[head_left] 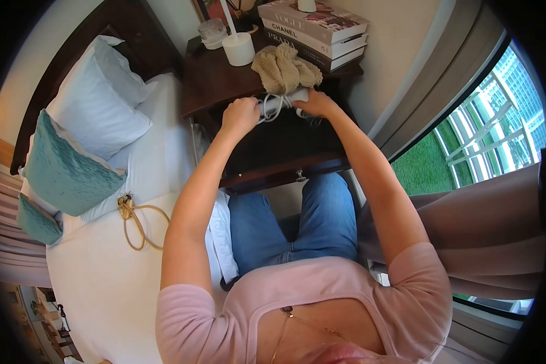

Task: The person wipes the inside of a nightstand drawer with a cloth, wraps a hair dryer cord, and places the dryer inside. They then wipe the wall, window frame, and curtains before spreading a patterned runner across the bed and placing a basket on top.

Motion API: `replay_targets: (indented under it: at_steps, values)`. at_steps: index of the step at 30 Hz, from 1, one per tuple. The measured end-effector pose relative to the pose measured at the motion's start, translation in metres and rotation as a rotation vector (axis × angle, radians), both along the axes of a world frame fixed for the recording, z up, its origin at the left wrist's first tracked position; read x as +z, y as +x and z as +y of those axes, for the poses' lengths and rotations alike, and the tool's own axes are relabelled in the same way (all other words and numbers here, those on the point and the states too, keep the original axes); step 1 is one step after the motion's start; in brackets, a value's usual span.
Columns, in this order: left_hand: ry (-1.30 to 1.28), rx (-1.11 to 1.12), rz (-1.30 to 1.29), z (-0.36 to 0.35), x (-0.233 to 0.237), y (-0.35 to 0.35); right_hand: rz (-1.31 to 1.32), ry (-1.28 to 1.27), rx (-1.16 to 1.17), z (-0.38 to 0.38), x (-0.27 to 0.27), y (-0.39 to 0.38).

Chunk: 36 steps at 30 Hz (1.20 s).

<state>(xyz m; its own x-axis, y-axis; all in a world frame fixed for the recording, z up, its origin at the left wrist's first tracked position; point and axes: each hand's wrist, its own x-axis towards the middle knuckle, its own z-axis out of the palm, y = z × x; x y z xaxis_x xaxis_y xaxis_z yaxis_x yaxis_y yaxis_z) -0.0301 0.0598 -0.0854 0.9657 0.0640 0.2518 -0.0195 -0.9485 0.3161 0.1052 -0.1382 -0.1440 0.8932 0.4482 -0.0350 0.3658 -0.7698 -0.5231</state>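
Note:
Over an open dark drawer (279, 145), a white device with a looped white cord (274, 109) is held between both hands. My left hand (241, 115) is closed round its left end. At its right end, my right hand (315, 103) grips with bent fingers. Just above it, a beige knitted cloth (285, 67) lies at the front edge of the dark wooden nightstand (206, 91), close to both hands. The device's exact shape is partly hidden by the cord and fingers.
Behind the cloth are a white lamp base (239, 50), a glass jar (213, 33) and stacked books (315, 33). On the left, a bed (103, 273) holds pillows (97, 103) and a gold-coloured looped item (133, 218). A curtain (461, 224) and window are at right.

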Motion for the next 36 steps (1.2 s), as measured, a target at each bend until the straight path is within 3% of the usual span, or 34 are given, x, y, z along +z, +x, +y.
replay_targets:
  at_steps: [1, 4, 5, 9, 11, 12, 14, 16, 19, 21, 22, 23, 26, 30, 32, 34, 36]
  values:
    - [0.005, 0.001, 0.035, -0.001, 0.004, -0.007, -0.09, 0.074, 0.039, 0.002, -0.002, 0.004]
    - [-0.052, -0.064, 0.042, -0.001, 0.008, -0.026, -0.563, -0.316, 0.055, 0.006, 0.005, -0.019]
    - [-0.071, -0.082, 0.049, 0.005, -0.003, -0.025, -0.63, -0.233, 0.086, 0.012, 0.002, -0.028]
    - [-0.141, -0.165, 0.044, -0.005, 0.005, -0.053, -0.125, -0.096, 0.153, 0.021, 0.073, -0.065]
    - [-0.152, -0.211, 0.022, -0.015, 0.015, -0.068, -0.41, 0.261, 0.082, 0.032, 0.089, -0.066]
    - [-0.16, -0.236, 0.025, -0.022, 0.017, -0.078, -0.855, 0.235, 0.006, 0.038, 0.095, -0.064]
    - [-0.11, -0.32, 0.081, -0.033, 0.018, -0.097, -1.209, 0.102, -0.072, 0.043, 0.069, -0.021]
    - [-0.039, -0.406, 0.126, -0.041, 0.016, -0.117, -0.569, 0.126, 0.186, 0.035, 0.062, 0.003]
    - [0.154, -0.352, -0.087, -0.04, 0.003, -0.146, -0.342, 0.637, 0.032, 0.02, 0.083, -0.015]
    - [0.258, -0.301, -0.259, -0.033, -0.008, -0.15, -0.49, 0.839, -0.155, -0.002, 0.113, -0.043]
    - [0.213, -0.276, -0.195, -0.031, -0.013, -0.151, -0.619, 0.896, -0.227, -0.019, 0.11, -0.033]
    - [0.166, -0.251, -0.131, -0.031, -0.017, -0.151, -0.276, 1.113, -0.241, -0.039, 0.145, -0.066]
    - [0.129, -0.225, -0.164, -0.028, -0.027, -0.149, -0.138, 1.779, -0.181, -0.089, 0.182, -0.101]
    - [0.07, -0.194, -0.169, -0.026, -0.026, -0.145, -0.325, 1.544, -0.195, -0.171, 0.154, -0.119]
    - [0.01, -0.198, -0.229, -0.021, -0.03, -0.142, -0.237, 1.437, -0.271, -0.201, 0.122, -0.123]
    - [-0.029, -0.26, -0.091, -0.01, -0.024, -0.138, -0.134, 1.378, -0.293, -0.221, 0.102, -0.118]
    - [-0.025, -0.244, -0.284, 0.014, -0.003, -0.144, -0.03, 1.341, -0.267, -0.244, 0.092, -0.113]
